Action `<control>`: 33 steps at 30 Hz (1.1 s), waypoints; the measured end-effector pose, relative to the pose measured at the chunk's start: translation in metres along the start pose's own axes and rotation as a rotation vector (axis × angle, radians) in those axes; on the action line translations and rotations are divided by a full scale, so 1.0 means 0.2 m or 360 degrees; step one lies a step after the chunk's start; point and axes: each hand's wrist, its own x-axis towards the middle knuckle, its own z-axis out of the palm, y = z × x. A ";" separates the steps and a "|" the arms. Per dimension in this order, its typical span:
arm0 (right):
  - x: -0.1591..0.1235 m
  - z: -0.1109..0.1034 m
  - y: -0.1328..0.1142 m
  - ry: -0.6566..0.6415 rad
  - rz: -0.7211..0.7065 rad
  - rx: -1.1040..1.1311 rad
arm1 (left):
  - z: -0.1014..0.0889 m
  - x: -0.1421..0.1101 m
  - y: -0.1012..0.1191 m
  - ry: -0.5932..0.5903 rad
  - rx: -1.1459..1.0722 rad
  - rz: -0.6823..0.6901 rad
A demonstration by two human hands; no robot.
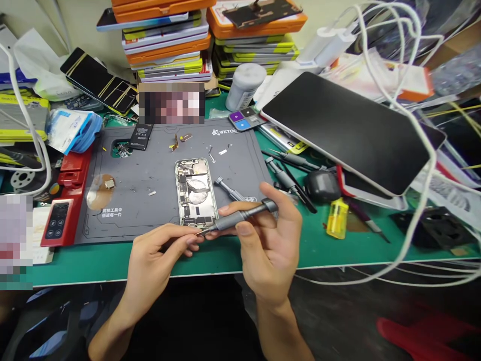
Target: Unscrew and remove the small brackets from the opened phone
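A grey precision screwdriver (235,219) lies across the fingers of my right hand (271,245), its round cap up and right, its thin tip pointing left. Thumb and fingertips of my left hand (158,250) pinch together at that tip; any small part between them is too tiny to make out. Just behind my hands an opened smartphone (196,193) rests on the grey work mat (135,170), its inner boards and round coil showing. Another grey screwdriver (231,189) lies on the mat, right of the phone. Small metal parts and a black phone battery (141,136) are scattered on the mat.
Stacks of orange and yellow cases (169,50) stand at the back. A large black tablet (349,125) leans at right over tools, near a yellow lighter (337,218). White cables (424,200) loop down the right side. A red control unit (60,220) edges the mat's left.
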 end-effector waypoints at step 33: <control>-0.01 -0.03 -0.01 -0.0045 0.0460 0.0464 | -0.01 0.00 -0.01 -0.0083 -0.0046 0.0100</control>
